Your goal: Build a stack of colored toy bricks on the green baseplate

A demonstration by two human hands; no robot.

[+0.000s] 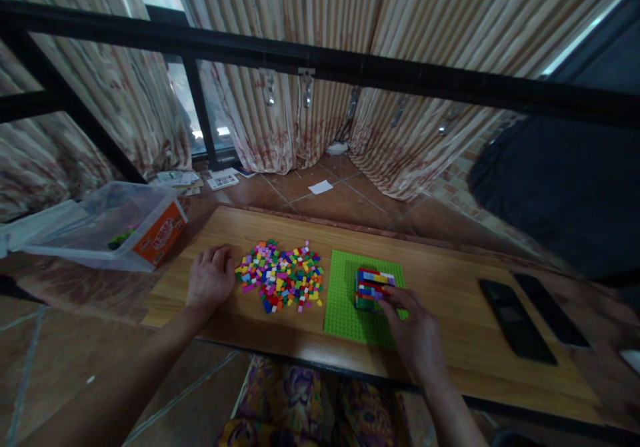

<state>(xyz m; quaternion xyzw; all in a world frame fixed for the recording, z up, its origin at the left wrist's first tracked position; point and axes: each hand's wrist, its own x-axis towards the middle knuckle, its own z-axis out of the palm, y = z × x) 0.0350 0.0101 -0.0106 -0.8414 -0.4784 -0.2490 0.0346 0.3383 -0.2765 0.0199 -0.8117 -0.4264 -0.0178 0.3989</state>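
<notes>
My left hand (211,277) rests on the wooden table with its fingers curled in, just left of a heap of small toy building bricks (283,275) in many colours. Nothing shows in that hand, though its palm side is hidden. A green studded baseplate (341,293) lies right of the heap. On it stands a small block-like structure of building bricks (370,287) with red, white, blue and green rows. The thumb and fingers of my right hand (413,323) are closed at the structure's right side and hide part of it. Any single brick between the fingertips cannot be made out.
Two dark phones (517,320) lie at the table's right end. A clear plastic bin (113,233) with an orange label stands on the left. Beyond the table (450,287) are a black metal rail (320,57), striped curtains (300,7) and papers (321,187) on the tiled floor.
</notes>
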